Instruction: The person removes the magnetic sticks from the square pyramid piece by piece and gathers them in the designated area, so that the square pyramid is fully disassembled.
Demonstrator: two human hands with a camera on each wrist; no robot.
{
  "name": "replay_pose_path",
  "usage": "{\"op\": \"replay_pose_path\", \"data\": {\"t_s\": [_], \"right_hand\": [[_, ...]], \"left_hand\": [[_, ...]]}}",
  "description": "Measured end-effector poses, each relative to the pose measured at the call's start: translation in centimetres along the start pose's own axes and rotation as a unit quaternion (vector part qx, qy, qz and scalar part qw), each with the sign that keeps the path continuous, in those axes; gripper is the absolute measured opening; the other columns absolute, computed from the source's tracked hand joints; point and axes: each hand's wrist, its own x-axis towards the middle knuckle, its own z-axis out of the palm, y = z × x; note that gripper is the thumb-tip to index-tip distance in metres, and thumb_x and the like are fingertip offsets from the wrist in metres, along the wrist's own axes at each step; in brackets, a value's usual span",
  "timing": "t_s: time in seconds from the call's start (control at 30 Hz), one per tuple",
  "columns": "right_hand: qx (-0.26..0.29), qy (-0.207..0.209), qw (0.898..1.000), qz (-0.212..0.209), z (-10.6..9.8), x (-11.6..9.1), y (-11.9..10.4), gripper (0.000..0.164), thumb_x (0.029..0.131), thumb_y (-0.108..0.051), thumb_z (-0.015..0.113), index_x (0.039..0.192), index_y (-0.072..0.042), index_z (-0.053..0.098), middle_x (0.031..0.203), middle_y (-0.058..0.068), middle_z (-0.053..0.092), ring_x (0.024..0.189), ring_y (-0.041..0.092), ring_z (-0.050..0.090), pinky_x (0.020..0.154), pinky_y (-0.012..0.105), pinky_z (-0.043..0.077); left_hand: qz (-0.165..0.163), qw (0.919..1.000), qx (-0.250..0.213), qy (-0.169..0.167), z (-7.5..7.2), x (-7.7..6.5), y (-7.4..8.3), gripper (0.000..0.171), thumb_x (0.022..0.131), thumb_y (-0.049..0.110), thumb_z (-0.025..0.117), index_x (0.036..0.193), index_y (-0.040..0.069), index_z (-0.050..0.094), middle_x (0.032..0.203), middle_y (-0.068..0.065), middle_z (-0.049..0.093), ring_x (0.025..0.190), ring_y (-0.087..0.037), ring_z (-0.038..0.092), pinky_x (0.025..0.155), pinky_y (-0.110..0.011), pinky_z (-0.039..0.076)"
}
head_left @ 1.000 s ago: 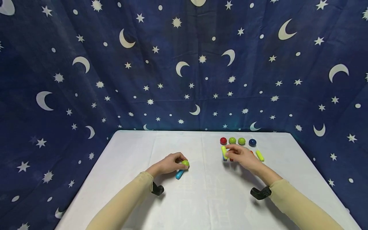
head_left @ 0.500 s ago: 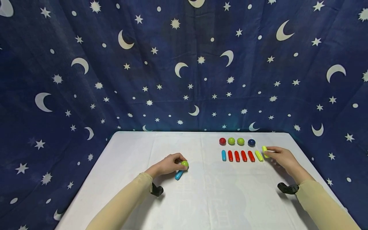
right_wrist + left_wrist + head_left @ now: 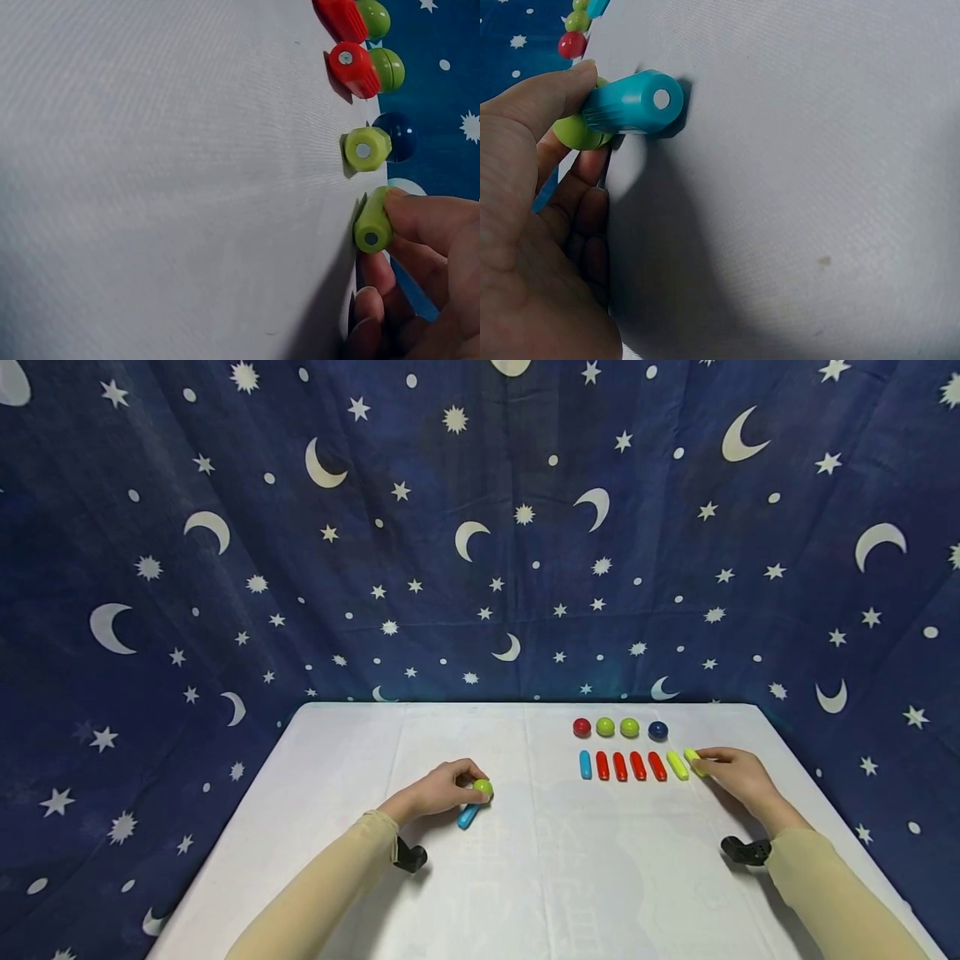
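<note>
My left hand [image 3: 447, 789] pinches a lime-green ball [image 3: 482, 788] between thumb and fingers, at the middle left of the white table. A blue stick [image 3: 468, 816] with a pale round end sits right by the ball, near the thumb. At the right, my right hand [image 3: 742, 778] pinches a yellow-green stick [image 3: 373, 223] at the row's right end, low over the cloth. Beside it lies another yellow-green stick [image 3: 677, 766], then several red sticks [image 3: 637, 766] and one blue stick [image 3: 585, 765], side by side.
Behind the sticks runs a row of balls: a red ball [image 3: 582, 727], two green balls [image 3: 605, 727] and a dark blue ball [image 3: 657, 731]. The table [image 3: 420, 735] ends at a dark blue curtain [image 3: 450, 593] with moons and stars.
My right hand has carried the yellow-green stick rightward from over the row's left part to its right end and lowered it beside the other one. My left hand has stayed in place.
</note>
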Motion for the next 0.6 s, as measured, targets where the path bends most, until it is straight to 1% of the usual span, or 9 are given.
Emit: {"op": "replay_pose_path", "data": {"t_s": [0.23,0.37,0.6], "right_hand": [[-0.009,0.012,1.0,-0.011,0.26,0.14,0.21,0.06,0.102,-0.038,0.059,0.138,0.009,0.054,0.148,0.037,0.04,0.137,0.056,0.033,0.109,0.068,0.029],[-0.014,0.013,1.0,-0.018,0.25,0.14,0.33,0.06,0.103,-0.039,0.058,0.137,0.01,0.054,0.147,0.037,0.041,0.136,0.056,0.034,0.108,0.067,0.031],[-0.003,0.004,1.0,-0.001,0.06,-0.11,0.36,0.066,0.103,-0.045,0.056,0.139,0.01,0.052,0.147,0.037,0.041,0.134,0.054,0.037,0.107,0.067,0.033]], "left_hand": [[0.005,1.0,-0.003,0.003,0.02,0.02,-0.04,0.026,0.093,0.029,0.077,0.116,0.018,0.069,0.103,0.007,0.066,0.094,-0.015,0.057,0.09,-0.037,0.043],[0.005,1.0,-0.006,0.001,0.06,0.02,-0.04,0.026,0.093,0.029,0.077,0.116,0.018,0.068,0.103,0.007,0.066,0.094,-0.015,0.057,0.09,-0.036,0.043],[0.005,1.0,-0.007,-0.001,0.1,0.09,-0.1,0.026,0.093,0.028,0.076,0.116,0.018,0.068,0.103,0.007,0.066,0.095,-0.015,0.057,0.091,-0.036,0.043]]}}
